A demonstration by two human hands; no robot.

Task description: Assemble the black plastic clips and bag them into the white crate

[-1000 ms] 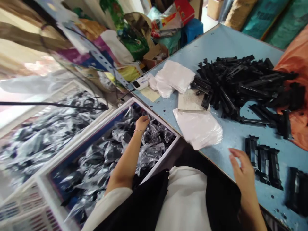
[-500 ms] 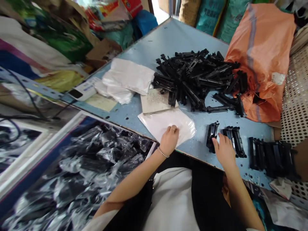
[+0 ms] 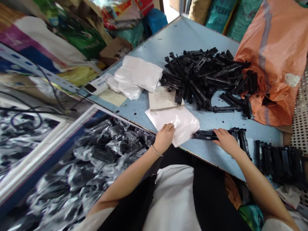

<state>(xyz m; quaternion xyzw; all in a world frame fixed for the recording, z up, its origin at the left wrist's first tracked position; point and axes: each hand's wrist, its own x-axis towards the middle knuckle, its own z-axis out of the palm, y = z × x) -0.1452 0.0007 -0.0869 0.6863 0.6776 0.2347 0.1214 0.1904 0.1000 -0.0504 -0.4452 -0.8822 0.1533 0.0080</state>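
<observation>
My left hand [image 3: 165, 138] has its fingers curled and pinches a clear plastic bag [image 3: 184, 123] on the near table edge. The bag lies against a worn, flat beige block [image 3: 163, 100]. In my right hand [image 3: 225, 141] is a long black plastic part [image 3: 205, 134], held level by its right end. Its left tip meets the right edge of the bag; whether it is inside I cannot tell. Beside that hand stand a few more black parts [image 3: 243, 138] in a short row.
A large heap of black parts [image 3: 204, 77] covers the table's middle, beside an orange sack [image 3: 276, 57]. Stacked white bags [image 3: 139, 73] lie at left. Another row of black parts [image 3: 279, 160] is at far right. A bin of bagged black items [image 3: 101, 166] sits below.
My right hand has taken a black part from the short row, turned it level and brought it left to the bag. My left hand has pulled the bag's near edge slightly. The view has shifted.
</observation>
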